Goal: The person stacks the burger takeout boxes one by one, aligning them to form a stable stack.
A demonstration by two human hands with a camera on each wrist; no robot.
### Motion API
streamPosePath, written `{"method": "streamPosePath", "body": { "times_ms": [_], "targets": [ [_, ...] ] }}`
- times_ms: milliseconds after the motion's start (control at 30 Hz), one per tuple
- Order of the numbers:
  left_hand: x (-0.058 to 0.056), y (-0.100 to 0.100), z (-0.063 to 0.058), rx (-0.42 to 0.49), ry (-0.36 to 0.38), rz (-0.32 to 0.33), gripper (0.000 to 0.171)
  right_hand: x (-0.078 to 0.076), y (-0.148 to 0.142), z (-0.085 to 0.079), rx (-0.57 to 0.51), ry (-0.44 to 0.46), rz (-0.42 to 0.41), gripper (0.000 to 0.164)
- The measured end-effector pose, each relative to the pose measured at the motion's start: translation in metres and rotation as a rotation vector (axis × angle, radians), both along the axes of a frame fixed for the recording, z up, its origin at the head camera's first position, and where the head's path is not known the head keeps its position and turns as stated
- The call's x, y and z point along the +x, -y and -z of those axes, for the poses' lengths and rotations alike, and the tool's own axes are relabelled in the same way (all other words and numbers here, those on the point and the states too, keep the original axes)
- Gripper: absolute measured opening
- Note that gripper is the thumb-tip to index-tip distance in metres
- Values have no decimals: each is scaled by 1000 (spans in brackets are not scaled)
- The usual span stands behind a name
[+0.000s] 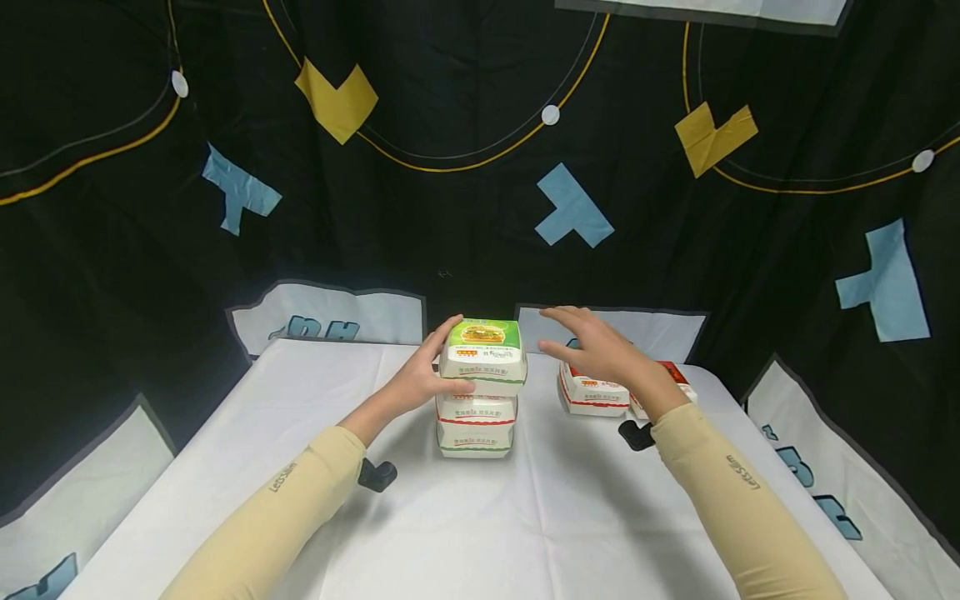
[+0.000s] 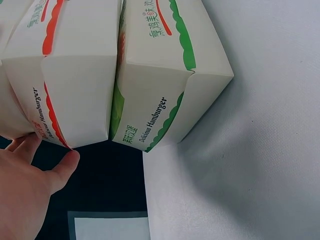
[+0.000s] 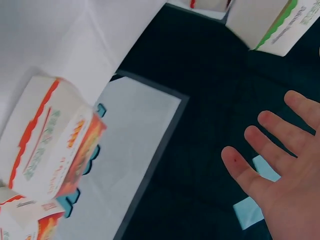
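A stack of hamburger boxes stands mid-table in the head view. Its top is a white hamburger box with a green lid [image 1: 483, 357], above a red-striped box [image 1: 477, 412]. A green-striped box [image 2: 155, 85] forms the base in the left wrist view. My left hand [image 1: 420, 379] grips the top box at its left side, thumb across the front. Some of its fingers are hidden behind. My right hand [image 1: 596, 348] hovers to the right of the stack, fingers extended and apart from the boxes. In the right wrist view its spread fingers [image 3: 240, 167] touch nothing.
Two red-lidded hamburger boxes stand at the back right, one box [image 1: 592, 392] beside another box [image 1: 678, 379], partly behind my right forearm. A white cloth covers the table [image 1: 465, 533]. Behind its far edge hangs a black curtain [image 1: 450, 217].
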State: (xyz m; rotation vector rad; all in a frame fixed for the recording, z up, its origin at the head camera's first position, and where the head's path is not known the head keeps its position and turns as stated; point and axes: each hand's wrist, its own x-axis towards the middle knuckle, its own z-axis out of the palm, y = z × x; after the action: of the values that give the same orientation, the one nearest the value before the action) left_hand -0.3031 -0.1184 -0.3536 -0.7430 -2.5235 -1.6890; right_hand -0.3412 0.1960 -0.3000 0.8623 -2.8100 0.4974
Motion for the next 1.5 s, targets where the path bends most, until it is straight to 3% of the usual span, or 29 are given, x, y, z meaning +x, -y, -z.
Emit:
{"method": "streamPosePath", "body": {
  "times_ms": [467, 667, 900, 1500],
  "targets": [
    [0, -2, 0, -16, -6, -9, 105, -22, -24, 24, 45, 28, 81, 71],
    [2, -2, -1, -20, -1, -17, 104, -29, -31, 35, 53, 91, 106, 75],
    [-26, 2, 28, -9, -36, -31, 106, -38, -36, 46, 69, 150, 107, 86],
    [-28, 2, 29, -8, -36, -39, 107, -52, -44, 68, 179, 272, 167, 97]
  ]
}}
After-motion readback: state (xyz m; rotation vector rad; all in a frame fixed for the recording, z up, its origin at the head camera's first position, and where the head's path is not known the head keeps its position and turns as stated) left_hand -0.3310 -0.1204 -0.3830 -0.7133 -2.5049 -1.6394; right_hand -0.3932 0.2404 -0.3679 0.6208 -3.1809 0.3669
